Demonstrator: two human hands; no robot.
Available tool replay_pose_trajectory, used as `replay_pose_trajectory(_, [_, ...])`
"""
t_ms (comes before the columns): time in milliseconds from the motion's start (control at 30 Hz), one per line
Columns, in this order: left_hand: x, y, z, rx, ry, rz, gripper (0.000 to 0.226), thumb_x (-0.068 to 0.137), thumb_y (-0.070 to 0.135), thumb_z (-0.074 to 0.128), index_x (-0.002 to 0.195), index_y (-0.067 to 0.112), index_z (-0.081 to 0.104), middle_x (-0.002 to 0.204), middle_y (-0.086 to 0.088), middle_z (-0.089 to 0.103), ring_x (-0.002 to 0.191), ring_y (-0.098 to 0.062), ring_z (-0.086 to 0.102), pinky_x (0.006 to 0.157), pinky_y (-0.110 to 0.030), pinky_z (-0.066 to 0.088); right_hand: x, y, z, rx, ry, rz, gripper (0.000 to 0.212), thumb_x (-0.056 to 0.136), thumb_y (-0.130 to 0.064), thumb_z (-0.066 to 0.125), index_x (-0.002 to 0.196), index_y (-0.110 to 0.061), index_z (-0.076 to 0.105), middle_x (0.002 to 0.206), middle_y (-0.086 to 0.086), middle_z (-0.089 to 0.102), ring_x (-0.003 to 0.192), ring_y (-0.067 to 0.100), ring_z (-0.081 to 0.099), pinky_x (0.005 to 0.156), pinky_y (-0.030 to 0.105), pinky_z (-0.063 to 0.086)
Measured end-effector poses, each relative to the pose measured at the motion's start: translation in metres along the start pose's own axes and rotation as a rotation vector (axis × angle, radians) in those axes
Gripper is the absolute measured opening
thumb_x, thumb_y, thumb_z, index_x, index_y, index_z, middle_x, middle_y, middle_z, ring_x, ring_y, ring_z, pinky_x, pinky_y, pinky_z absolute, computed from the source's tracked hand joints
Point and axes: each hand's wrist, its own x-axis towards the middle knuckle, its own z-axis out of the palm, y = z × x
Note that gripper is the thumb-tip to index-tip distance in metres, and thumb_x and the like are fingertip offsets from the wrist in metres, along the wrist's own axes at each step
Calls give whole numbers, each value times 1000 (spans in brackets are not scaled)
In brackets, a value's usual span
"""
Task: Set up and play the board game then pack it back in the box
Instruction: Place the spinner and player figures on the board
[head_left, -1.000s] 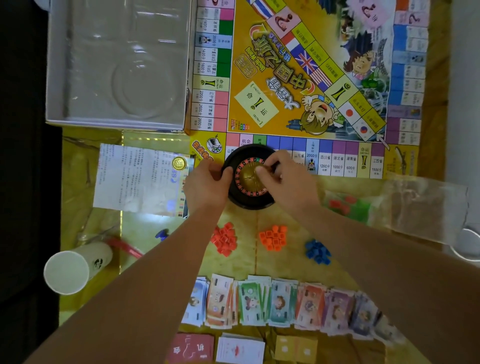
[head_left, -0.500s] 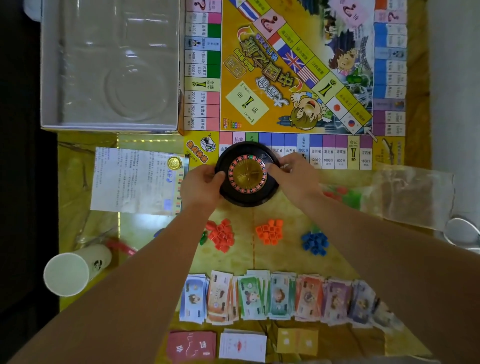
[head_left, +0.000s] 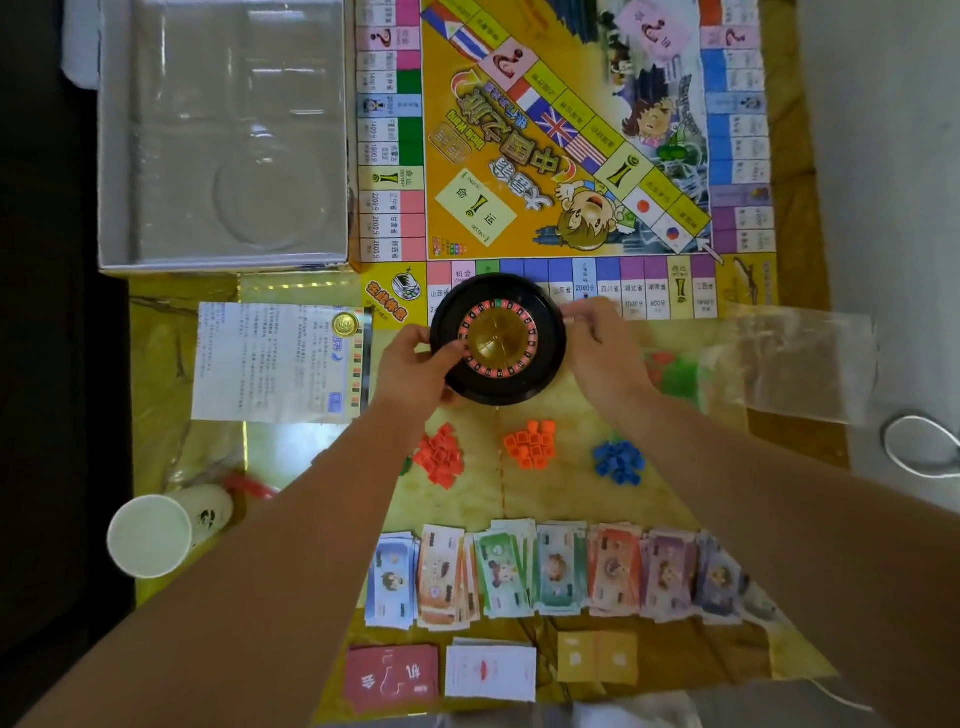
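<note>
**Wheel Straddles Board Edge With Game Stock in Elbow Range**

At far left, about 8 o'clock from the action, an upright white paper cup (head_left: 148, 535) stands close beside the left forearm; a careless draw-back of that arm could topple it. At 10 o'clock the grey cardboard box with a clear plastic tray (head_left: 223, 262) lies open. A white printed instruction sheet (head_left: 260, 364) carries a round gold coin (head_left: 345, 325) near its upper right corner, just beside the left hand (head_left: 415, 364), so a nudge could send the coin rolling.

That hand grips the round black roulette wheel with a red-and-black number ring (head_left: 498, 338) at its 9 o'clock rim, thumb over the top. The right hand (head_left: 602, 353), slightly blurred, appears to pinch the rim near 3 o'clock with curled fingers. The wheel lies across the near border of the colourful square game board (head_left: 545, 156), partly over the yellow marbled surface (head_left: 561, 415). On that step an uneven push could rock it or skew the board.

At the wheel's 6 o'clock, a heap of small red plastic blocks (head_left: 441, 457), an orange heap (head_left: 530, 444) and a blue heap (head_left: 618, 462) lie between the forearms; a dropped wrist would scatter them. Nearer the person, the fanned row of paper banknotes (head_left: 561, 571) and three small card stacks (head_left: 491, 670) could be swept askew. At 3 o'clock a crumpled clear plastic bag (head_left: 795, 364) lies beside the right wrist and could be dragged along.
</note>
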Motion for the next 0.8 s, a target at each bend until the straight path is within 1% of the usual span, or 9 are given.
replay_pose_trajectory(67, [-3,0,7,-19,24,9,22,89,11,65,78,16,47,71,-7,65,46,-15,56,43,-25,47,-4,0,-7,-8,143,-87,24,98,-5,42,117,-13,54,107,-1,55,81,7,50,67,15,38])
replay_pose_trajectory(133, [-4,2,16,-29,56,3,23,89,11,66,76,17,47,71,-7,64,49,-17,55,45,-26,47,-5,1,-14,-31,170,-187,21,97,-6,48,115,-13,54,97,-6,57,69,3,51,57,10,37])
replay_pose_trajectory(200, [-5,2,24,-59,112,-22,24,89,12,66,76,17,47,71,-6,63,49,-19,53,48,-28,48,-6,1,-20,-85,148,-269,20,93,-11,59,112,-14,54,92,-9,61,70,5,57,60,11,43])
replay_pose_trajectory(300, [-5,3,32,-109,173,-56,23,88,13,67,77,16,47,72,-7,61,49,-20,52,52,-30,48,-4,5,-26,-108,112,-317,19,86,-15,70,101,-16,59,95,-5,68,77,7,60,70,18,48])
replay_pose_trajectory(433, [-5,6,45,-87,170,-50,21,88,11,67,78,15,49,72,-7,61,52,-19,54,47,-26,49,4,6,-28,-159,39,-422,17,80,-11,75,94,-12,65,96,0,61,65,1,49,66,9,41])
replay_pose_trajectory(500, [-5,9,54,-109,183,-52,17,89,12,66,80,13,51,73,-8,61,55,-20,56,48,-27,50,8,5,-31,-173,-27,-445,15,80,-10,74,93,-12,66,95,-1,60,62,0,47,68,10,39])
replay_pose_trajectory(633, [-6,18,63,-87,226,-45,15,89,11,65,91,8,50,71,-5,60,55,-21,55,52,-30,50,16,3,-46,-113,-10,-330,5,91,-11,57,89,-12,63,78,-9,58,61,-4,47,57,9,35])
replay_pose_trajectory(733, [-6,26,70,-76,235,-46,15,89,11,65,89,9,50,70,-4,59,51,-21,52,50,-29,50,30,1,-63,-29,53,-125,24,96,-9,39,78,-10,55,71,-6,52,64,5,46,58,24,34])
replay_pose_trajectory(800, [-6,30,76,-73,208,-36,17,89,11,66,84,12,49,70,-5,60,46,-19,52,49,-27,49,38,0,-73,-3,25,19,22,98,-17,38,87,-10,56,77,-2,52,69,13,46,58,27,33])
